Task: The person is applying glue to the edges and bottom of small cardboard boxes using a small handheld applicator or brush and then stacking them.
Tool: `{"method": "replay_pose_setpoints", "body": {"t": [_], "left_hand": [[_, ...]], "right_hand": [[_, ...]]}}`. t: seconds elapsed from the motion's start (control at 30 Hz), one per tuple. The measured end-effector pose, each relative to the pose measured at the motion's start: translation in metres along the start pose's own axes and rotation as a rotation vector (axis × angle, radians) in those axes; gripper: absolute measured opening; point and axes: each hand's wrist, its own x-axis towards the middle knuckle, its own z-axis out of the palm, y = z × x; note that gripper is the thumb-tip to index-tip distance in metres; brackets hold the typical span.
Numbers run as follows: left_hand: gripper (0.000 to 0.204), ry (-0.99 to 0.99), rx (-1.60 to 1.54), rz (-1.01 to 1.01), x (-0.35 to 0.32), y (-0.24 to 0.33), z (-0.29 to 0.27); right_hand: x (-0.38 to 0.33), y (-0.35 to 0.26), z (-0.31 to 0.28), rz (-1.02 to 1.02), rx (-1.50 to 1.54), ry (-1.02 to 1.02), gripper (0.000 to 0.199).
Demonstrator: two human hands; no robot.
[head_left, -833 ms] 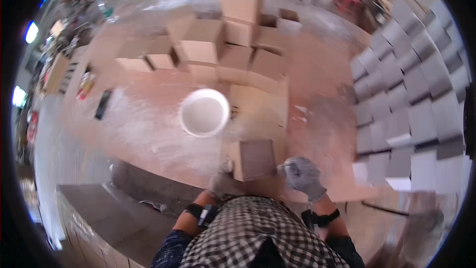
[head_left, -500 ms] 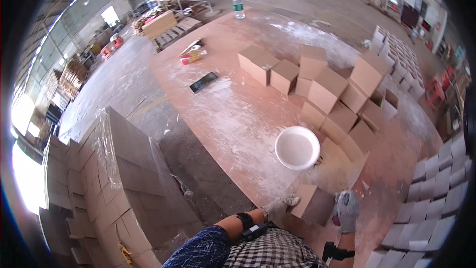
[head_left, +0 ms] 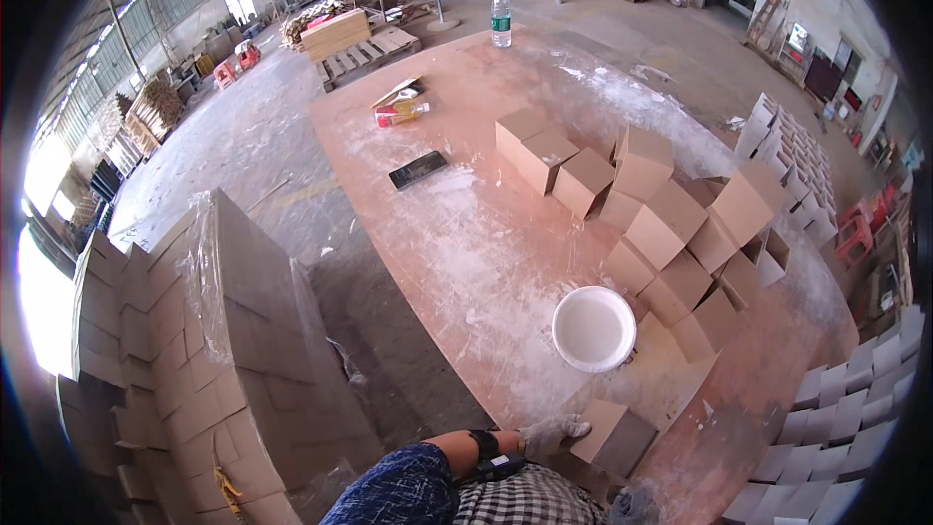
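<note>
A small brown cardboard box (head_left: pixel 610 439) sits at the near edge of the table, one face lighter and one darker. My left hand (head_left: pixel 552 435), in a pale work glove, grips its left side with the fingertips at the box's edge. My right hand (head_left: pixel 634 506), gloved too, is low at the picture's bottom edge, near my body and just below the box. It is blurred and partly cut off, so its fingers and anything in them cannot be made out. Beyond the box stands a white bowl (head_left: pixel 594 329) with whitish contents.
Several cardboard boxes (head_left: pixel 671 224) are piled on the reddish table (head_left: pixel 457 262) at right. Farther off are a phone (head_left: pixel 418 170), a red-and-yellow packet (head_left: pixel 398 114) and a water bottle (head_left: pixel 501 17). Wrapped stacked cartons (head_left: pixel 262 331) stand left; pale block stacks (head_left: pixel 855 399) stand right.
My right hand has moved from beside the box, where it was closed on a small dark reddish thing, down toward my body. My left hand stays at the box. The view has shifted slightly.
</note>
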Motion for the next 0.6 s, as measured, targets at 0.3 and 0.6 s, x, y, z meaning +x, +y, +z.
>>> {"method": "replay_pose_setpoints", "body": {"t": [0.3, 0.6], "left_hand": [[0.047, -0.027, -0.065, -0.035, -0.004, 0.034, 0.040], [0.043, 0.040, 0.186, 0.060, -0.002, 0.060, 0.059]], "right_hand": [[-0.010, 0.018, -0.001, 0.982, 0.902, -0.086, 0.019], [-0.017, 0.018, 0.024, 1.120, 1.151, -0.149, 0.016]]}}
